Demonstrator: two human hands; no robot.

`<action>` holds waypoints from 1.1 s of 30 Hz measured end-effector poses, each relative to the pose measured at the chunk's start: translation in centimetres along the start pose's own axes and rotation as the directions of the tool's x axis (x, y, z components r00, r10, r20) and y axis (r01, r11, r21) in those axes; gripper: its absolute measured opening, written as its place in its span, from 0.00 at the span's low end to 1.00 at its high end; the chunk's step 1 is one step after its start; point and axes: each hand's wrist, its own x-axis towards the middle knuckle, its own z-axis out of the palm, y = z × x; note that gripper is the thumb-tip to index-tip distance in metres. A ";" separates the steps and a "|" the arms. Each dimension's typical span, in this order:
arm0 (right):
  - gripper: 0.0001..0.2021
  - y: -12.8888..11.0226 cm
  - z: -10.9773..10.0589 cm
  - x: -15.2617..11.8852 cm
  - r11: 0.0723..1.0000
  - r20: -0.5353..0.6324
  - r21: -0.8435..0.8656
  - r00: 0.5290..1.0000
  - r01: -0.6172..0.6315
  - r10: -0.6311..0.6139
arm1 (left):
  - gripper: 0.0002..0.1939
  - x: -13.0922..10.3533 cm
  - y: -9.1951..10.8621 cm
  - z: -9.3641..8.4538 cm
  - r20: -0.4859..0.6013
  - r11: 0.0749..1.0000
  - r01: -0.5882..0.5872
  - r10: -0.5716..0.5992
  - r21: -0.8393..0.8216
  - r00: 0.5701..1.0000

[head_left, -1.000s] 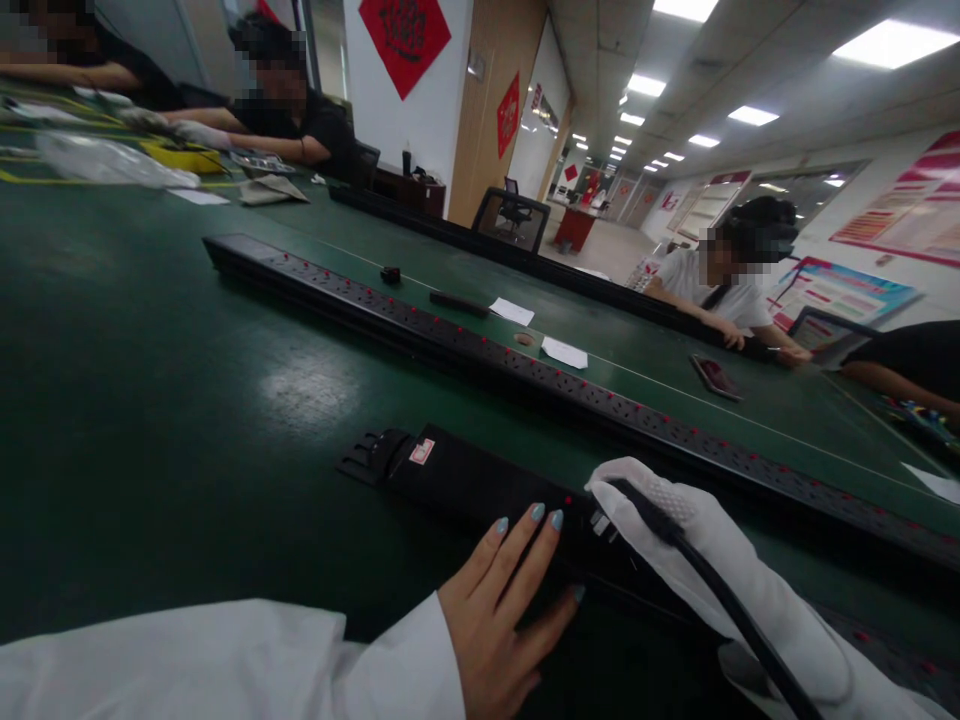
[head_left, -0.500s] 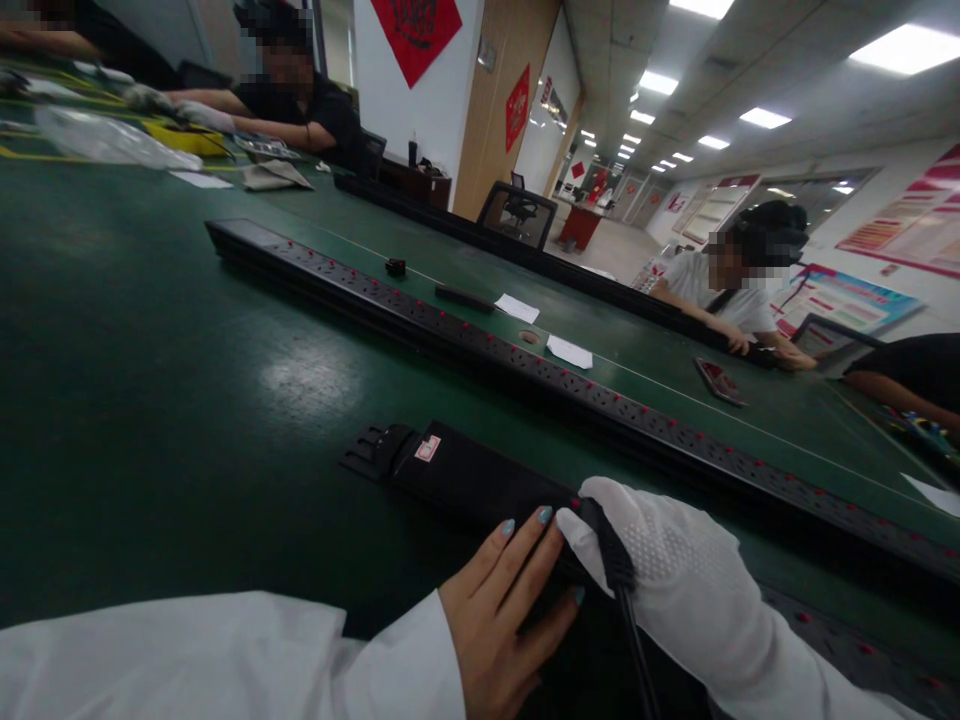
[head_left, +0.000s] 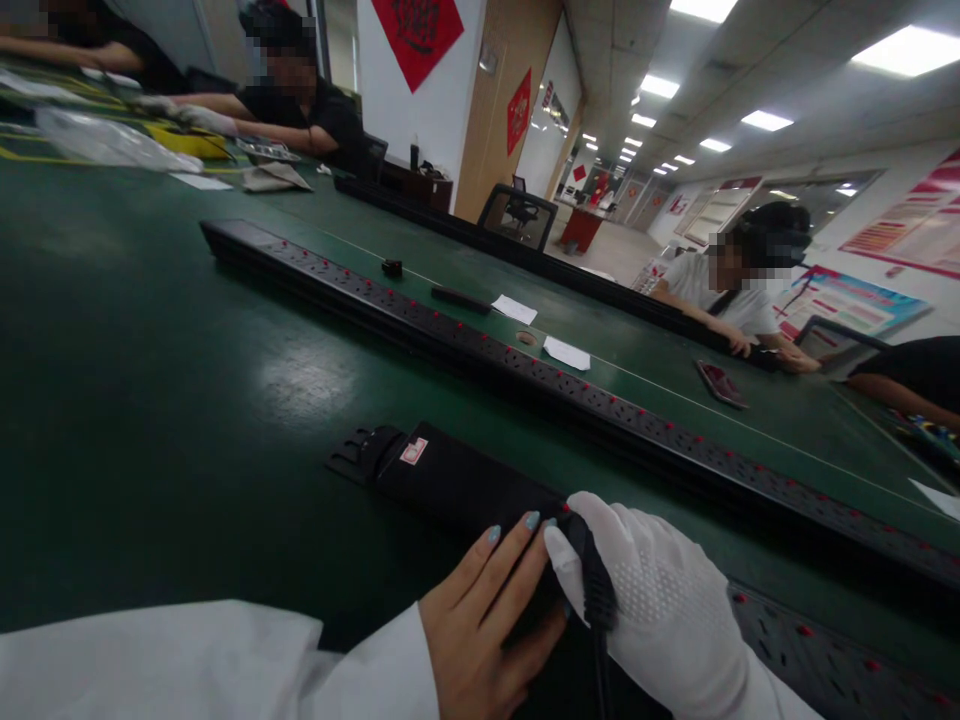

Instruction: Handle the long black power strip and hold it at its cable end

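A black power strip [head_left: 465,480] lies slanting across the near part of the green table [head_left: 187,450], with a metal mounting bracket [head_left: 356,455] and a small red-and-white label [head_left: 414,451] at its far-left end. My bare left hand [head_left: 487,625] rests on the strip, fingers stretched along its top. In a white dotted glove, my right hand [head_left: 660,590] is closed round the ribbed sleeve of a black cable [head_left: 600,600], pressed near a red spot on the strip. The cable runs down out of view, and both hands hide where it meets the strip.
Beyond lies a long black power strip [head_left: 525,370] with red-marked sockets. Farther back are paper slips [head_left: 567,354], a small black part [head_left: 391,268], a phone [head_left: 720,384] and another long strip [head_left: 480,235]. Co-workers [head_left: 727,290] sit around the table.
Both hands, the near strip and the cable have shifted slightly left in the view. More of the strip's sockets show to the right of my glove. My grip on the cable looks unchanged.
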 end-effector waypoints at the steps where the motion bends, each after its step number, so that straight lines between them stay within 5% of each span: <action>1: 0.15 0.0 0.0 0.0 1.000 0.014 0.001 1.000 -0.006 0.006 | 0.20 0.0 0.0 0.2 -0.035 1.000 0.009 -0.010 -0.008 0.999; 11: 0.17 0.1 0.1 -0.1 0.999 -0.035 0.036 0.999 0.006 -0.005 | 0.14 0.0 -0.2 0.5 -0.129 1.000 -0.001 -0.003 -0.030 0.992; 33: 0.19 0.1 -0.3 0.3 0.999 -0.034 0.027 0.999 0.024 -0.023 | 0.17 0.0 -0.2 -0.3 0.014 0.999 0.015 -0.015 -0.029 1.000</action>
